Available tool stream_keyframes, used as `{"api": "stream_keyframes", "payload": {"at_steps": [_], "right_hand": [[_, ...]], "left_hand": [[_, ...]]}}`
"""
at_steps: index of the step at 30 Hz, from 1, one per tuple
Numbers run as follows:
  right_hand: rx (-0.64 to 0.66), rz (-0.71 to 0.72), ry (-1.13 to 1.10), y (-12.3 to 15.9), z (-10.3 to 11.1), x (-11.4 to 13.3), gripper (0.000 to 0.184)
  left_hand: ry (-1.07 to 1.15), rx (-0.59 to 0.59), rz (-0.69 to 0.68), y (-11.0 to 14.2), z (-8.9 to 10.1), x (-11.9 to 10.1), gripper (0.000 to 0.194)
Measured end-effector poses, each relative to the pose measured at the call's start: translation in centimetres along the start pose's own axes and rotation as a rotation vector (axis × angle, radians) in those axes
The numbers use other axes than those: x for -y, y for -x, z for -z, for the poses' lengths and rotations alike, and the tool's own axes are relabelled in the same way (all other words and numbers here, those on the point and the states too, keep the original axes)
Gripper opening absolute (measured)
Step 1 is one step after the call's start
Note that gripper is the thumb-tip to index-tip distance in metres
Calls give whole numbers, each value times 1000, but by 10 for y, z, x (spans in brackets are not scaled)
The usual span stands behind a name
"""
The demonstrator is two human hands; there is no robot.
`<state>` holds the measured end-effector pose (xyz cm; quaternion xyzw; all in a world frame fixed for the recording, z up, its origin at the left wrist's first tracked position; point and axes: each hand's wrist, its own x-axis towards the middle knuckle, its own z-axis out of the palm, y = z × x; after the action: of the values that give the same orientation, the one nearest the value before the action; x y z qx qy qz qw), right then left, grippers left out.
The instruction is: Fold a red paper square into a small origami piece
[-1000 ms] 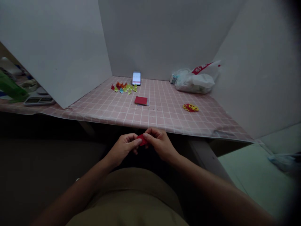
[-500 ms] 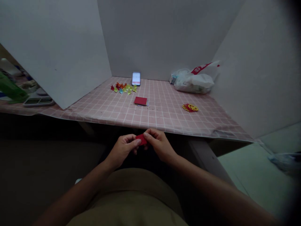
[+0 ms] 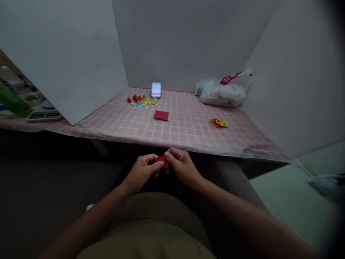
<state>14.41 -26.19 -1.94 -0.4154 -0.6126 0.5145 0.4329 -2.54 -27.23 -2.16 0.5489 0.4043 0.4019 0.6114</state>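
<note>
Both of my hands meet in front of my lap, just below the near edge of the table (image 3: 188,136). My left hand (image 3: 141,171) and my right hand (image 3: 182,165) pinch a small folded piece of red paper (image 3: 162,160) between thumbs and fingertips. Only a sliver of the paper shows between the fingers. On the pink checked tablecloth ahead lies a stack of red paper squares (image 3: 161,115). Farther back sits a cluster of small folded paper pieces (image 3: 141,100) in red, yellow, green and blue.
A lit phone (image 3: 156,89) leans against the back wall. A white plastic bag (image 3: 222,92) lies at the back right, and a red and yellow paper cutout (image 3: 218,123) lies right of centre. White boards wall the table on three sides. A scale (image 3: 43,115) sits beyond the left board.
My hands have closed tighter over the red paper, so less of it shows. They sit in almost the same place.
</note>
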Motion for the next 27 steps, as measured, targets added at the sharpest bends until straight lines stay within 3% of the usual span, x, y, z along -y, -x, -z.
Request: {"api": "stream_keyframes", "payload": {"at_steps": [7, 14, 19, 24, 27], "right_hand": [[138, -50, -26, -3, 5, 1, 32], [79, -86, -121, -4, 1, -3, 39], [103, -105, -135, -4, 0, -4, 25], [114, -91, -69, -5, 2, -2, 16], [188, -112, 2, -7, 6, 1, 12]], "left_hand": [[-16, -16, 5, 0, 1, 3, 25], [12, -21, -9, -1, -2, 3, 23], [94, -171, -38, -3, -3, 9, 22], [131, -153, -3, -2, -2, 8, 21], [66, -147, 5, -2, 0, 6, 19]]}}
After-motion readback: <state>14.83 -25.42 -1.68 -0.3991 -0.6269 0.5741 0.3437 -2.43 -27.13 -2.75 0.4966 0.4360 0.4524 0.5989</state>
